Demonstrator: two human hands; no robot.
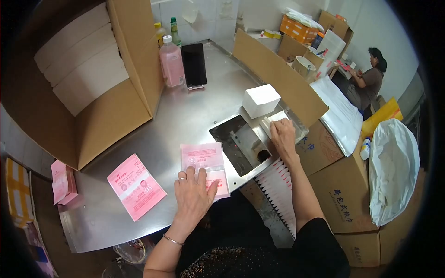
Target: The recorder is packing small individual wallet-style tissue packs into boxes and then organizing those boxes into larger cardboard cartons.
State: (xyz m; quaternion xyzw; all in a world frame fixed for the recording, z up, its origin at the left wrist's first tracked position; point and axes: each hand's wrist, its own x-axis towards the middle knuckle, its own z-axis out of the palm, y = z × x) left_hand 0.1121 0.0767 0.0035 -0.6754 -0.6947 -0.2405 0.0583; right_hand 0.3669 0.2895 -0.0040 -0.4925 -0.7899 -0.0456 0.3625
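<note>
On the steel table, the recessed dark tray lies to the right of the pink packet, whose long axis runs toward the person. Left hand lies flat and open on the packet's near end, pinning it without gripping. Right hand is nearer the tray, its fingers resting on a small white piece at the tray's far edge; whether they pinch it, I cannot tell.

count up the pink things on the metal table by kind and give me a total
Pink printed packets: 2, one under the left hand at, one lying apart at
Pink bottles: 1
Total: 3
</note>
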